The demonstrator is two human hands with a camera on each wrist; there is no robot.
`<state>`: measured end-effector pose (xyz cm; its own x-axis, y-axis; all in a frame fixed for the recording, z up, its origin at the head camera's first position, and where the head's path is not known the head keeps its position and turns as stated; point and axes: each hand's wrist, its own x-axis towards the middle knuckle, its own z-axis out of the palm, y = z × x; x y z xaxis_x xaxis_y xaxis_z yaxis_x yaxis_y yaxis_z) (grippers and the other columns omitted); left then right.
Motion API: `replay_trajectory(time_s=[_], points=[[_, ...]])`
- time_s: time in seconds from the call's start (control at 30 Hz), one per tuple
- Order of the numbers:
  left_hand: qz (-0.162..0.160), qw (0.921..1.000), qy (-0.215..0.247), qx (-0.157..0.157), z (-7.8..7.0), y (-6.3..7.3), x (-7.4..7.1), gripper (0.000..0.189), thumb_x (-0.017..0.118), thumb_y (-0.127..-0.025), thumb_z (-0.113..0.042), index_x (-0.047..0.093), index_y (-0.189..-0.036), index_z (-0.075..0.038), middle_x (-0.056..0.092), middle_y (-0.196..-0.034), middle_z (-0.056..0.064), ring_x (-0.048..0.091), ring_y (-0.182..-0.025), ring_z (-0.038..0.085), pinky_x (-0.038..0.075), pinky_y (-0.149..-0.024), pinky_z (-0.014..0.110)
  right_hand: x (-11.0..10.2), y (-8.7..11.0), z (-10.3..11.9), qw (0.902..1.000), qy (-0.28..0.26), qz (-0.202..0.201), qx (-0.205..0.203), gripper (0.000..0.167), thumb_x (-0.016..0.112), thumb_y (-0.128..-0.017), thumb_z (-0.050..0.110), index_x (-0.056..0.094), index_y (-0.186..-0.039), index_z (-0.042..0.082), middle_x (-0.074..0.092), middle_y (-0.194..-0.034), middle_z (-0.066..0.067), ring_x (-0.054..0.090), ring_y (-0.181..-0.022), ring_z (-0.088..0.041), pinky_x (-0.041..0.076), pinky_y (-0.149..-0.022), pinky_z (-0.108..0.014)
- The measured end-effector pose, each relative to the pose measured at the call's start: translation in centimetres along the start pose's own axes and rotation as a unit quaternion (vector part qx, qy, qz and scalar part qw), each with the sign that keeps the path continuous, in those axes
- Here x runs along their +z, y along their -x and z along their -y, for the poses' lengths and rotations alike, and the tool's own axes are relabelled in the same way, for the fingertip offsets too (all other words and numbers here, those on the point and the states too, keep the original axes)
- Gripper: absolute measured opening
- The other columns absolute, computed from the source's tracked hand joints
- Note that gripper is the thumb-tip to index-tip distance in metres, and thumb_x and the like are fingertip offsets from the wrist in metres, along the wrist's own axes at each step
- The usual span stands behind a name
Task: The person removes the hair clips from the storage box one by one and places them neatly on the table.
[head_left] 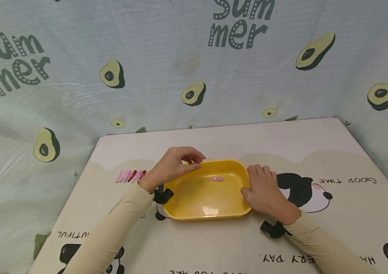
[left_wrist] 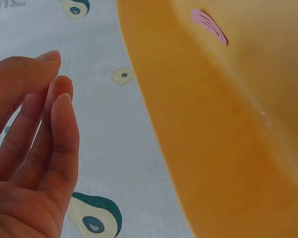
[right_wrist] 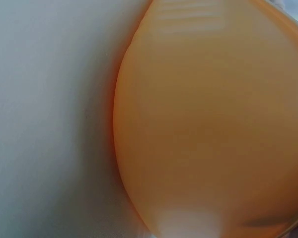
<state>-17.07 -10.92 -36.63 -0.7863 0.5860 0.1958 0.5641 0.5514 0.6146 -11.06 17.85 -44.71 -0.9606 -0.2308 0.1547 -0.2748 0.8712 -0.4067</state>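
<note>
A yellow plastic tray (head_left: 194,196) sits in front of me in the head view. One pink snap hair clip (head_left: 216,179) lies inside it, toward the far side; the left wrist view shows the same pink clip (left_wrist: 209,26) close up. My right hand (head_left: 264,190) grips the tray's right rim, thumb on the inner side. Over the far left corner hovers my left hand (head_left: 180,161), its fingers bent loosely toward the thumb with nothing visible between them. The right wrist view is filled by the tray's wall (right_wrist: 208,119), and no fingers appear there.
Left of the tray, partly behind my left wrist, a row of several pink and dark red hair clips (head_left: 131,176) lies on the table. The table cover (head_left: 214,247) carries panda prints and lettering. A pale avocado-print sheet (head_left: 152,45) hangs behind and at the sides.
</note>
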Motion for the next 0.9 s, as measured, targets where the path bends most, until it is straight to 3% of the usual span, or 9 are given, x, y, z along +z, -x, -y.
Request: replay_trajectory(time_s=[0.9], points=[[0.045, 0.9979, 0.024, 0.04, -0.1, -1.2, 3.6, 0.022, 0.08, -0.09, -0.013, 0.076, -0.11, -0.005, 0.078, -0.1, 0.004, 0.069, -0.088, 0.013, 0.061, -0.085, 0.026, 0.0, 0.0, 0.0, 1.0, 0.006, 0.001, 0.0, 0.029, 0.058, -0.087, 0.019, 0.053, -0.11, 0.001, 0.043, -0.09, -0.007, 0.035, -0.088, -0.027, 0.023, -0.077, -0.038]])
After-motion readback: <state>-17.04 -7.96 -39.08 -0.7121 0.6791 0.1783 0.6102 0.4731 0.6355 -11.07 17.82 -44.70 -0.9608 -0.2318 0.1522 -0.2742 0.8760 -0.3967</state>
